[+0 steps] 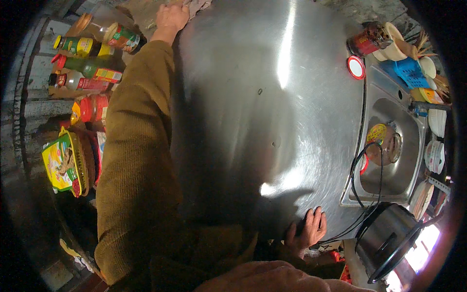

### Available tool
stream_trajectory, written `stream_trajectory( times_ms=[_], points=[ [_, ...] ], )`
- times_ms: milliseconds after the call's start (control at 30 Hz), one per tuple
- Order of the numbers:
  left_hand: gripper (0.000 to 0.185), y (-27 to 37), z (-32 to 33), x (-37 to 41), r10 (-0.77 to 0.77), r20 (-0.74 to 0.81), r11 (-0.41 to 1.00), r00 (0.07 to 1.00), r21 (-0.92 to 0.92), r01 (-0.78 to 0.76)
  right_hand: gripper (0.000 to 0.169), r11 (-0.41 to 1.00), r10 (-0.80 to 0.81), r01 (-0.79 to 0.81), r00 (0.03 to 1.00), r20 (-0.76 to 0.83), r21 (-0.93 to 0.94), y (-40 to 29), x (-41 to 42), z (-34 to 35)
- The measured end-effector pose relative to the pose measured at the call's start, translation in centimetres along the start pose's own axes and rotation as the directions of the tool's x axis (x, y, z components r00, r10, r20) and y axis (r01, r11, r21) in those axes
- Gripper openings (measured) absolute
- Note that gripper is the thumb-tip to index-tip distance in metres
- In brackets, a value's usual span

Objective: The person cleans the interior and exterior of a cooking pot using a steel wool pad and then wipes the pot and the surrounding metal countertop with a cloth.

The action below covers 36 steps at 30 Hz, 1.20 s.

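Note:
My left hand (172, 16) is stretched far out to the top of the view, at the far left corner of the stainless steel countertop (233, 109). A crumpled greyish-pink cloth (199, 5) is at its fingers, partly cut off by the picture's upper rim. Close to my body, my right hand (312, 228) rests on the counter's near edge, holding nothing, with its fingers a little apart. The steel surface between them is shiny and scratched, with a small ring-shaped mark (260, 91) on it.
Left of my arm stand sauce bottles (85, 67), jars and a yellow-green packaged tub (60, 162). To the right, a sink (394, 182) holds a glass jar (395, 148). A black cable (351, 175) crosses its rim near a black pot (388, 237). A red-rimmed lid (356, 67) lies beside a dark-red jar (366, 39).

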<state>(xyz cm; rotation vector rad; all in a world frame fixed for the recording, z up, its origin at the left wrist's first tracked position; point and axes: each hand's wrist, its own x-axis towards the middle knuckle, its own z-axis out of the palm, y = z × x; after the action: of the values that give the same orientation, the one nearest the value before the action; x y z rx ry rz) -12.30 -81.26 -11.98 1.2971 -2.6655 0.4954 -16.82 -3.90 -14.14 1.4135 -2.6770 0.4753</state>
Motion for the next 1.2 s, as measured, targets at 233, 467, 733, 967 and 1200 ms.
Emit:
stream_trajectory(
  times_ms=[233,467,733,967,1200],
  points=[
    [0.044,2.4,-2.9,-4.6,-0.065,-0.003,0.995,0.998,-0.07,0.064,0.052,0.996,0.042,-0.042,0.999,-0.001,-0.084,-3.8,3.6,-3.1],
    [0.044,1.3,-3.1,-9.9,-0.102,-0.105,0.994,0.989,-0.047,0.097,0.053,0.997,0.068,-0.069,0.998,-0.012,-0.046,-4.6,3.9,-3.6],
    [0.035,5.1,-8.2,-19.4,-0.186,-0.132,0.975,0.974,-0.144,0.167,0.06,0.999,0.023,-0.021,0.998,-0.058,0.027,-4.2,3.6,-3.8],
    [0.035,5.6,-10.7,-26.1,-0.105,-0.134,0.933,0.985,-0.355,0.051,0.064,0.994,0.094,-0.094,0.996,0.003,0.047,-4.6,3.4,-4.3],
    [0.03,3.3,-16.3,-21.5,0.229,-0.25,0.973,0.941,0.04,-0.226,0.064,0.992,0.107,-0.106,0.994,-0.012,0.064,-5.1,3.5,-4.5]
  ],
)
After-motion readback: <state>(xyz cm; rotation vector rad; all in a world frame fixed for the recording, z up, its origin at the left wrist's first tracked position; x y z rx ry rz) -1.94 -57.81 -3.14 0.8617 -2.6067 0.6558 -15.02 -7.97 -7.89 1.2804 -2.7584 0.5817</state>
